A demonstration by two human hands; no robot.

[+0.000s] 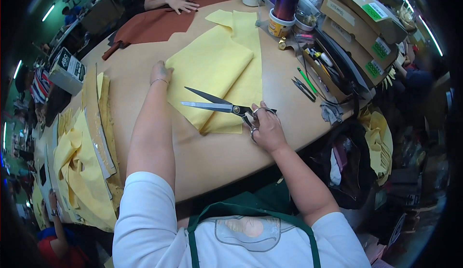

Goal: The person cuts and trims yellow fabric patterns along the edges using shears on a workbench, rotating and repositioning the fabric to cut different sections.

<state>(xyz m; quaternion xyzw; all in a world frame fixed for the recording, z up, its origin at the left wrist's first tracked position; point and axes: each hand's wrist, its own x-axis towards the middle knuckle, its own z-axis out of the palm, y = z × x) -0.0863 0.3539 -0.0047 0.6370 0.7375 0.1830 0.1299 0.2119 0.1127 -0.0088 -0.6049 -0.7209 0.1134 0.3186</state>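
Observation:
A yellow sheet of leather-like material (207,60) lies on the table in front of me, folded over itself with a slanting fold on its right part. My left hand (161,71) is at its left edge, fingers bent round the edge. Large scissors (212,103) with dark handles are in my right hand (267,128), its fingers through the loops. The blades are apart, point left and lie above the lower part of the yellow sheet.
Across the table (197,171), a co-worker's hand (182,4) rests on brown material (154,27). Yellow pieces (77,171) lie at left. Cups, a purple tumbler (288,0), pliers (304,88), a green pen (306,81) and stacked boxes (361,22) stand or lie at right.

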